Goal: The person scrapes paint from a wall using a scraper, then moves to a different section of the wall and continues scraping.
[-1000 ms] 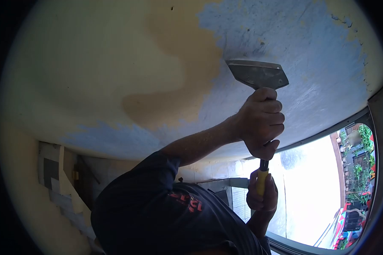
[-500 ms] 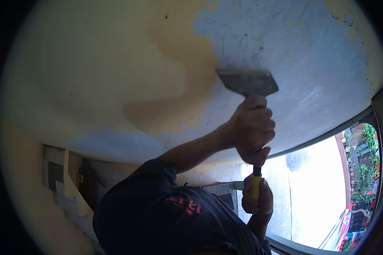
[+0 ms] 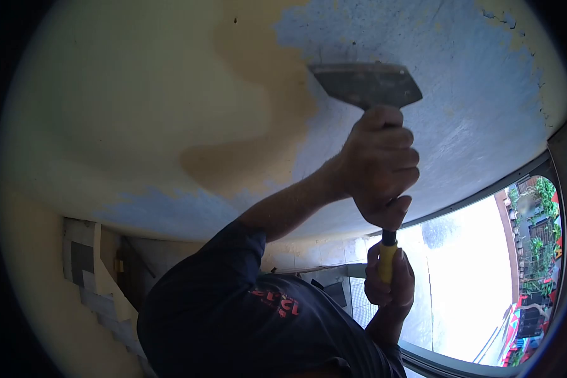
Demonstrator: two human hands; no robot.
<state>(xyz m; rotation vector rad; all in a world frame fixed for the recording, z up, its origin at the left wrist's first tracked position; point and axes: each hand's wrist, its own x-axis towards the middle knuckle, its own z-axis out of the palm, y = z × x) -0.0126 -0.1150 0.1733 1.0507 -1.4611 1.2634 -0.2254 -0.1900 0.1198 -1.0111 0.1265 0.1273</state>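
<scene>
fingers of left hand clenched round scraper, right hand gripping yellow handle, blade against ceiling

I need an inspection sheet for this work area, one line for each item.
Surface: ceiling, cream and tan paint, blue area around the blade.
Job's things: scraper, blade against the blue area, yellow handle.
Clutter: nothing seen.
Grips: left hand shut on the shaft under the blade; right hand shut on the yellow handle end.
Cables: nothing seen.
Surroundings: window at right, plants outside; steps at lower left.
</scene>
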